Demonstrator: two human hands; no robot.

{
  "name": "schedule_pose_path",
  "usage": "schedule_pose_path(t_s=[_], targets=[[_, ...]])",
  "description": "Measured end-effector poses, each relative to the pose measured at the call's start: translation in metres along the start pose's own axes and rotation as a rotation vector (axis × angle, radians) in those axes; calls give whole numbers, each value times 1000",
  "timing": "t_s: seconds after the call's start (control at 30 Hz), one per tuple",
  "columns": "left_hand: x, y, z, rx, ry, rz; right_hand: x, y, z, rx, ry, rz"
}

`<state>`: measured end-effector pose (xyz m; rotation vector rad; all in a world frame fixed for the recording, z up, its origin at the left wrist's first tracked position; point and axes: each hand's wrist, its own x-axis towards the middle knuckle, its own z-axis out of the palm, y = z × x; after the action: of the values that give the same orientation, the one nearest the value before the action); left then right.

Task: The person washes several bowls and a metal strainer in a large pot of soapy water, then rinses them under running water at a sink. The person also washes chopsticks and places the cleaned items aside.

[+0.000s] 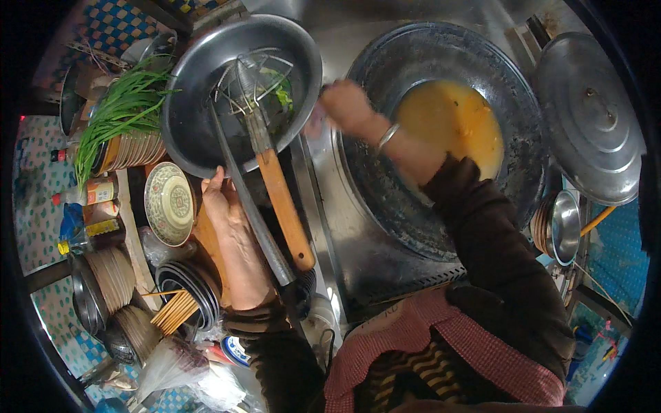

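My left hand (222, 199) grips the near rim of a wide metal basin (181, 126). Inside the basin lie a wire strainer or skimmer (253, 82) with a wooden handle (285, 206) and some green leaf pieces (282, 97). A long metal-handled utensil (253, 232) leans across the rim beside it. My right hand (351, 106), blurred and with a bangle at the wrist, is over the left rim of a large wok (521, 118). A pinkish blur shows by its fingers; whether it holds something is unclear. Cloudy yellow-orange liquid (444, 124) fills the wok's bottom.
A metal lid (588, 113) leans right of the wok, above stacked bowls (565, 227). At left are long green stalks (124, 103), stacked plates (137, 152), a patterned dish (170, 204), bottles (85, 192), dark bowls (209, 294) with chopsticks (175, 312), and plastic bags (175, 361).
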<state>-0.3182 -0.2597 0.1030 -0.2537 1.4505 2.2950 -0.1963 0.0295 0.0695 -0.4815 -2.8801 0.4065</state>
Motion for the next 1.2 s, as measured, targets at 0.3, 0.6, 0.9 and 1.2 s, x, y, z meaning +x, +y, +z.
schedule_pose_path(t_s=[0.3, 0.6, 0.9, 1.2], targets=[[5, -7, -4, -47, -112, -21, 111, 133, 28, -231, 372, 70], [-2, -6, 1, 31, -114, -18, -55, -24, 75, -137, -134, -448], [-47, -20, -25, 61, -136, -139, -347, -82, 29, 113, -383, -692], [-181, -65, -71, 276, -92, -259, -264, -99, 58, 37, 189, -434]])
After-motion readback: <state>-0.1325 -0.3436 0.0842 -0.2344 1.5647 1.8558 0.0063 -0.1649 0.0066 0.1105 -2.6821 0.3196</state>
